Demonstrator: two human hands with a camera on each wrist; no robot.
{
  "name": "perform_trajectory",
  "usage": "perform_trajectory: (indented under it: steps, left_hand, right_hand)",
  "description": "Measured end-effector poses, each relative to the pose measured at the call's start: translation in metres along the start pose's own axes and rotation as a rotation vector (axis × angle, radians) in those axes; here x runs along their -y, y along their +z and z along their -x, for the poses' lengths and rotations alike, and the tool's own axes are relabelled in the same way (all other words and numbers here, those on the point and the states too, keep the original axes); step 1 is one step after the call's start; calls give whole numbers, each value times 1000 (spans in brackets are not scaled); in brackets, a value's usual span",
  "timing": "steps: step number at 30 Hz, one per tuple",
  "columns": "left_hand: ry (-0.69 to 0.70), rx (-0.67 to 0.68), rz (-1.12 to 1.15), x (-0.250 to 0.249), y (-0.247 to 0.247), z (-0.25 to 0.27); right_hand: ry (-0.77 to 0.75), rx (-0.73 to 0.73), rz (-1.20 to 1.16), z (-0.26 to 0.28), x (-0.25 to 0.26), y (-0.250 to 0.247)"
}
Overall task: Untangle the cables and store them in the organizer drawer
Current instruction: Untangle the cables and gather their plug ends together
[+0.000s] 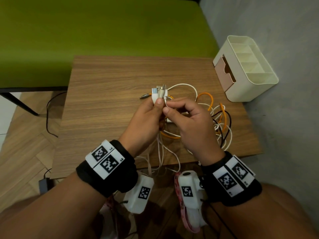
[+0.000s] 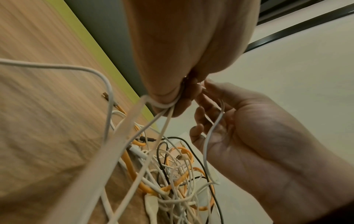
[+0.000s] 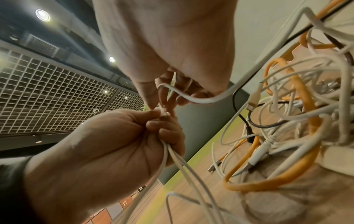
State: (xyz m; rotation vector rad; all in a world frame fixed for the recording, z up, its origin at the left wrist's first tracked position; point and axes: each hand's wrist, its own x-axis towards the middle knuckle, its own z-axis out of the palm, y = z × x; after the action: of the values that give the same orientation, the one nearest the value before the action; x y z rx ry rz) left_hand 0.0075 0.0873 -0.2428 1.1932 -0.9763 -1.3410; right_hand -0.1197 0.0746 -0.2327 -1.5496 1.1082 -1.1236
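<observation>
Nearest me, at the table's (image 1: pixel 103 104) near edge: white cable lengths (image 1: pixel 162 152) hang from my hands over that edge.

Left hand (image 1: pixel 146 118): fingers curled round a bunch of white cable ends (image 1: pixel 159 93), thumb pressed on the front of the bunch. The plugs stand upright above the fist, among them a broad USB plug and thinner ones. In the right wrist view the white leads (image 3: pixel 172 159) run out of the bottom of this fist.

Right hand (image 1: pixel 186 121): touching the left, fingers curled, thumb and forefinger pinching one thin white lead just below its plug, at the right side of the bunch. In the left wrist view a white lead (image 2: pixel 208 136) runs down across this palm.

Behind and to the right of my hands, on the table's right half: the tangle (image 1: pixel 217 118), a loose heap of white, orange and black cables lying on the wood and reaching toward the right edge. One orange loop (image 1: pixel 205 97) arches up at its far side. A metal-tipped plug (image 1: pixel 144 96) lies flat just left of the bunch.

Far right corner: the organizer (image 1: pixel 246 66), cream, with open compartments on top. Its pink drawer (image 1: pixel 226 71) faces left toward the table's middle and stands pulled part way out. It is well apart from the tangle.

Beyond the table: a green surface (image 1: pixel 103 28).
</observation>
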Motion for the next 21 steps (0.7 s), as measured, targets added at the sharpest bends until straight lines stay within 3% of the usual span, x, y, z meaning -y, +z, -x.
perform_trajectory:
  steps: [9, 13, 17, 21]
  left_hand:
    - [6, 36, 120, -2, -1, -2]
    - [4, -35, 112, -6, -5, -5]
    - [27, -81, 150, -9, -9, -7]
    - [-23, -5, 515, -24, -10, -5]
  right_hand:
    - [74, 147, 4, -3, -4, -5]
    - [238, 141, -103, -2, -6, -2]
    - [242, 266, -74, 0, -1, -3]
    - [163, 290, 99, -1, 8, -12]
